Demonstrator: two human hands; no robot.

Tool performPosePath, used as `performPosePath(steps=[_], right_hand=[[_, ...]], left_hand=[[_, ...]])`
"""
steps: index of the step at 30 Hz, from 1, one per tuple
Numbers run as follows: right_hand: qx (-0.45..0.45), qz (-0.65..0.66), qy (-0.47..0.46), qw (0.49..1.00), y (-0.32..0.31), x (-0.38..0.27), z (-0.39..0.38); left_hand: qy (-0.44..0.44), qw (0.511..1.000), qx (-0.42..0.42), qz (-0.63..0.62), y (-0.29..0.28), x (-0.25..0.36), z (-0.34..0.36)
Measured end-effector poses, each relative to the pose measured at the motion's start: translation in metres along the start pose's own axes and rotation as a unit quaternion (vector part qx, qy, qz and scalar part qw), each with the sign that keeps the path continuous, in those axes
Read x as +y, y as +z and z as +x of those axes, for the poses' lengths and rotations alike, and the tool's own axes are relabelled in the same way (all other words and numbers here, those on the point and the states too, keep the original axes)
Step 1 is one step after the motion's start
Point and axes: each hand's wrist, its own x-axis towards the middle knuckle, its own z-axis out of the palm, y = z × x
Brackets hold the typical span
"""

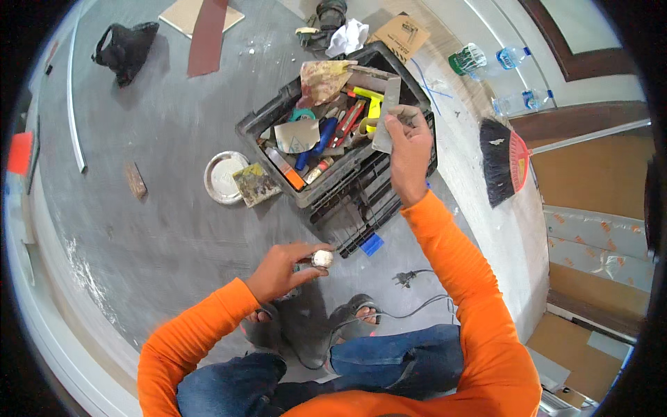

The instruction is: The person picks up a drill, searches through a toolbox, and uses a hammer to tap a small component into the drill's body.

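My left hand is closed around a small round object with a white, powdery-looking end; its kind does not show. Over the right side of an open black toolbox, my right hand pinches a flat grey strip, dusty and straight-edged. Inside the toolbox lie a red cutter knife, a blue-handled tool, a yellow tool, an orange-ended tool and a wide scraper blade. A stained sheet sticks up at its far end.
A round white lid and a stained square piece lie left of the toolbox. On the right are a broom and plastic bottles. A cable with a plug runs near my feet. A black bag lies far left.
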Motion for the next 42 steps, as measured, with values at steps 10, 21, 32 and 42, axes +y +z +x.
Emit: performPosePath(steps=[10, 21, 32, 42], right_hand=[[-0.153, -0.612, -0.100, 0.770, 0.010, -0.008, 0.013], [-0.280, -0.707, -0.002, 0.649, 0.010, 0.029, 0.048], [-0.350, -0.501, -0.124, 0.782, 0.000, 0.021, 0.049], [-0.298, -0.701, -0.022, 0.648, -0.013, 0.040, 0.059]], left_hand=[[-0.025, 0.999, -0.016, 0.034, -0.004, 0.009, 0.001], [-0.004, 1.000, -0.017, 0.006, 0.006, 0.006, 0.008], [-0.020, 1.000, -0.024, -0.004, 0.002, 0.012, 0.001], [0.002, 1.000, -0.015, 0.027, 0.018, 0.014, 0.012]])
